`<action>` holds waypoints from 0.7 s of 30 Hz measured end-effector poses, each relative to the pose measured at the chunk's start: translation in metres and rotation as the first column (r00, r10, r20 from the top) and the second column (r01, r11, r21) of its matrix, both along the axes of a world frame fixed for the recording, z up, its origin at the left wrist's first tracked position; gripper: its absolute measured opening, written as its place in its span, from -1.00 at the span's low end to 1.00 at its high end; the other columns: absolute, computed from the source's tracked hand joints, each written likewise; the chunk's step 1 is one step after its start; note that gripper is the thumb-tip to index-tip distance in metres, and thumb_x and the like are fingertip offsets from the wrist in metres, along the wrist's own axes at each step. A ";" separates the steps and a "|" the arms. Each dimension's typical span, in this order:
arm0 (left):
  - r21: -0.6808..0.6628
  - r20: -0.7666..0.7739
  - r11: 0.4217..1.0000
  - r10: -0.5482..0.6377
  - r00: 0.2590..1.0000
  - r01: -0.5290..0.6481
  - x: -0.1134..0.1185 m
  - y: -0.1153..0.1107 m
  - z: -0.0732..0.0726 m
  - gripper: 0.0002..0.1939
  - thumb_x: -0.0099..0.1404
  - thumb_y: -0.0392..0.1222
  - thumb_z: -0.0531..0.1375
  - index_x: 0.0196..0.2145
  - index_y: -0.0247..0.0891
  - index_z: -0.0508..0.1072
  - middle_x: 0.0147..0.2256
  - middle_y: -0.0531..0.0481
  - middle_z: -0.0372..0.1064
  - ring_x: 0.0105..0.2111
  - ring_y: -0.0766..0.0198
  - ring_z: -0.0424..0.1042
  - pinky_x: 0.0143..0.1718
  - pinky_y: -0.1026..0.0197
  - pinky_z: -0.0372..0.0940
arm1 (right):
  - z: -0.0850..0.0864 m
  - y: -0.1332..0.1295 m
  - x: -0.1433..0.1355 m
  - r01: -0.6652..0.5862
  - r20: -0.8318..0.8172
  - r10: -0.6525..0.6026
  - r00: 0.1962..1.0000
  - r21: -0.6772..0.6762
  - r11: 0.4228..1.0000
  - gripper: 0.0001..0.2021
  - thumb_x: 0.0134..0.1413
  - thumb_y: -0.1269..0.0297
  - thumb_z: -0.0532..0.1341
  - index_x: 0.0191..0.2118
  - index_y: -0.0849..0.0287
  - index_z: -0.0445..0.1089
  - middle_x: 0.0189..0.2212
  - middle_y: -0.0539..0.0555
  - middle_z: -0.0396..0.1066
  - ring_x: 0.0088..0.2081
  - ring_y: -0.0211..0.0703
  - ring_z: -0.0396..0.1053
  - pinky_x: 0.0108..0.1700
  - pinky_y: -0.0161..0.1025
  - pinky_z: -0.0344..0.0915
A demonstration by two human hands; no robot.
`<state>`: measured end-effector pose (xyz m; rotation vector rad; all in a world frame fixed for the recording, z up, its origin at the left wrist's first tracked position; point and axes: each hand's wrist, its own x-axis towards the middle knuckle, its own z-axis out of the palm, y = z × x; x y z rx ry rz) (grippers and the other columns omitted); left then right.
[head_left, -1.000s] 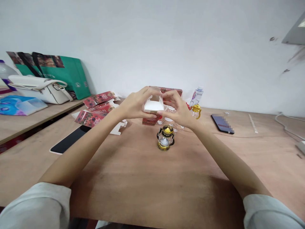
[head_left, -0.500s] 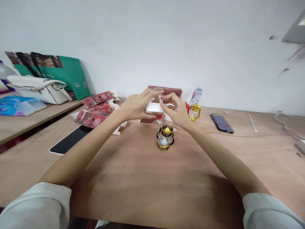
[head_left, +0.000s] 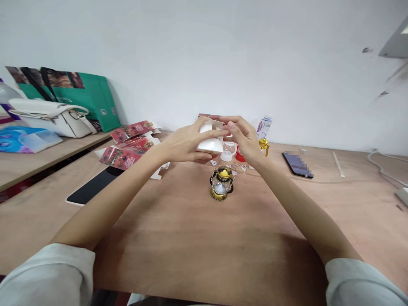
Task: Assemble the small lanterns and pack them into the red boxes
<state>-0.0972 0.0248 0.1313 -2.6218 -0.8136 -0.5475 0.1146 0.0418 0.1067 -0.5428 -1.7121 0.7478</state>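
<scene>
A small cardboard box (head_left: 210, 145), its white inner flaps showing, is held above the table. My left hand (head_left: 188, 142) is closed round its left side. My right hand (head_left: 245, 138) is closed at the box's right end, thumb and fingers on a flap there; the fingertips are partly hidden. On the table just below stands a small black-and-gold lantern (head_left: 222, 183) with a wire handle. Behind my right hand are a gold lantern (head_left: 264, 145), partly covered, and white and red lantern parts (head_left: 227, 155). Little pale pieces (head_left: 244, 168) are scattered near them.
Flattened red printed boxes (head_left: 123, 157) lie left, beside a dark tablet-like device (head_left: 95, 187). A phone (head_left: 298, 164) and a thin strip (head_left: 338, 164) lie right. A bottle (head_left: 264, 126) stands at the wall. A white handbag (head_left: 51, 117) and a green bag (head_left: 92, 102) occupy the left table.
My right hand has shifted slightly right and turned over the box's end, now covering more of the gold lantern. The box has tilted a little in my left hand.
</scene>
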 end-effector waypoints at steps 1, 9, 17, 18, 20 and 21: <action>-0.003 -0.013 1.000 -0.028 1.000 0.028 0.001 -0.001 0.000 -0.30 0.26 0.01 0.21 0.30 0.06 0.05 0.19 -0.18 0.04 -0.09 0.15 0.38 -0.14 0.16 0.30 | 0.002 0.000 0.002 -0.010 0.016 0.010 1.000 -0.012 1.000 -0.64 0.11 -0.13 0.18 -0.21 0.04 0.46 -0.24 0.01 0.49 -0.17 -0.21 0.44 -0.11 -0.16 0.42; -0.027 -0.063 0.999 0.021 0.998 -0.022 0.004 -0.001 -0.002 -0.44 0.16 0.00 0.28 0.10 -0.07 0.31 0.14 -0.13 0.18 -0.09 0.11 0.39 -0.27 0.22 0.31 | 0.009 -0.005 0.008 -0.054 0.163 0.062 0.985 -0.050 0.997 -0.74 -0.08 0.04 0.38 -0.35 0.13 0.52 -0.34 0.02 0.54 -0.28 -0.22 0.47 -0.15 -0.17 0.43; -0.069 0.344 0.986 -0.117 0.932 0.149 0.003 0.013 -0.016 -0.20 -0.02 -0.02 0.41 0.08 -0.08 0.08 0.17 -0.21 0.15 -0.01 0.07 0.37 -0.15 0.08 0.35 | 0.011 -0.009 0.004 0.002 0.111 -0.008 0.994 0.052 0.999 -0.74 -0.07 0.13 0.39 -0.24 0.12 0.50 -0.24 0.04 0.55 -0.21 -0.20 0.49 -0.12 -0.14 0.45; -0.085 0.393 0.979 -0.137 0.909 0.185 0.002 0.014 -0.018 -0.12 -0.05 -0.02 0.42 0.11 -0.07 0.02 0.19 -0.24 0.12 0.02 0.05 0.36 -0.12 0.05 0.36 | 0.010 -0.008 0.004 0.000 0.112 -0.006 0.994 0.055 0.999 -0.74 -0.07 0.13 0.38 -0.24 0.12 0.50 -0.25 0.04 0.55 -0.22 -0.20 0.49 -0.13 -0.14 0.46; -0.127 0.436 0.965 -0.152 0.887 0.228 0.002 0.014 -0.019 -0.06 -0.05 -0.02 0.43 0.14 -0.06 -0.05 0.21 -0.28 0.08 0.03 0.04 0.37 -0.08 0.01 0.36 | 0.007 -0.006 0.004 -0.004 0.103 -0.001 0.995 0.049 0.999 -0.75 -0.06 0.13 0.37 -0.26 0.13 0.51 -0.29 0.03 0.55 -0.26 -0.21 0.49 -0.16 -0.14 0.46; -0.147 0.442 0.959 -0.155 0.883 0.242 0.003 0.014 -0.018 -0.05 -0.04 -0.01 0.43 0.14 -0.06 -0.05 0.22 -0.28 0.07 0.01 0.04 0.38 -0.07 -0.01 0.36 | 0.006 -0.005 0.003 -0.001 0.096 -0.003 0.995 0.043 0.999 -0.76 -0.06 0.13 0.37 -0.27 0.14 0.50 -0.31 0.03 0.55 -0.27 -0.21 0.49 -0.16 -0.14 0.46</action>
